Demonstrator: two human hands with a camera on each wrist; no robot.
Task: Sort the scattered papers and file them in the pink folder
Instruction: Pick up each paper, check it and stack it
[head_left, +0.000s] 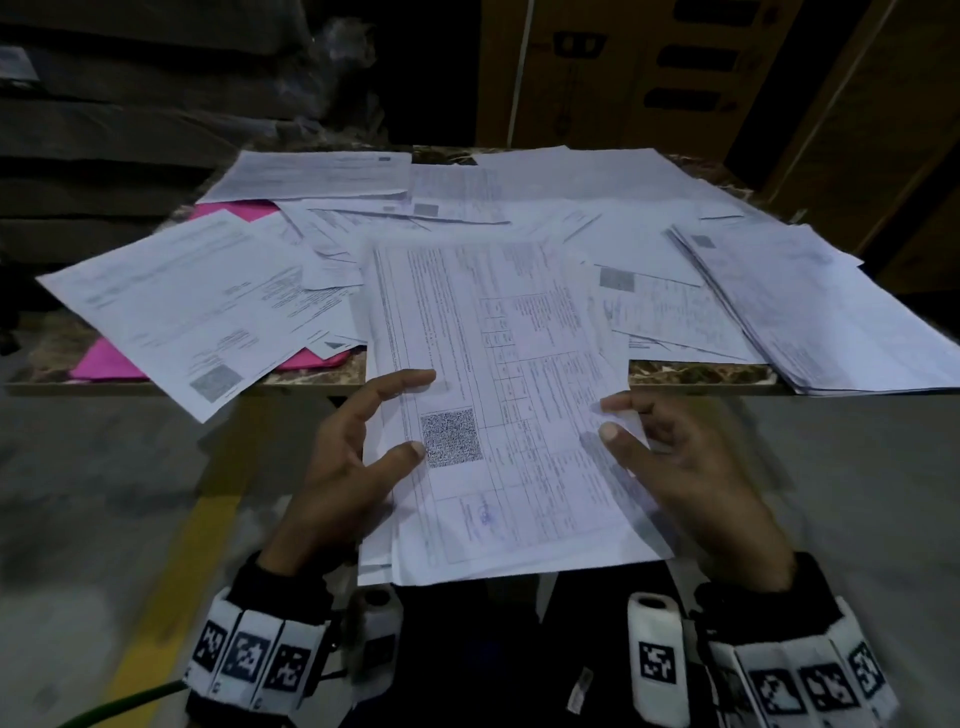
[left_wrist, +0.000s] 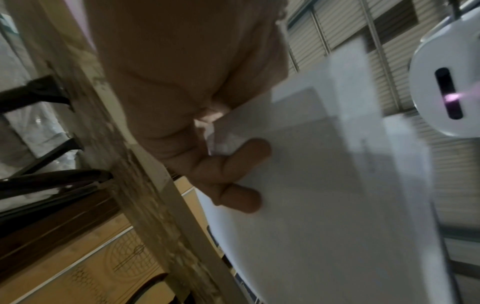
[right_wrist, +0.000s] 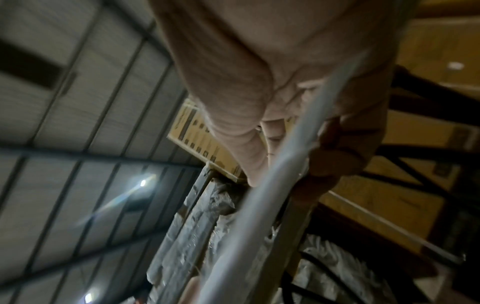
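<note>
- Pink shows in two patches under the loose sheets at the left of the surface (head_left: 696, 373): the pink folder (head_left: 109, 361) lies flat there, mostly buried.
- White printed papers (head_left: 649, 208) are strewn over nearly the whole top, overlapping at all angles; a thicker pile (head_left: 831, 322) sits at the right edge and hangs over the front.
- A held stack (head_left: 498, 395) of sheets is lifted in front of the near edge, its far end over the scattered ones.
- The left hand (head_left: 353, 467) grips the stack's left side, thumb on the top page beside a square printed code (head_left: 451, 437), fingers (left_wrist: 241, 152) curled beneath.
- The right hand (head_left: 691, 467) pinches the right side, thumb on top, fingers underneath.
- Brown cartons (head_left: 649, 73) stand behind the surface; a yellow line (head_left: 176, 561) runs along the grey floor.
</note>
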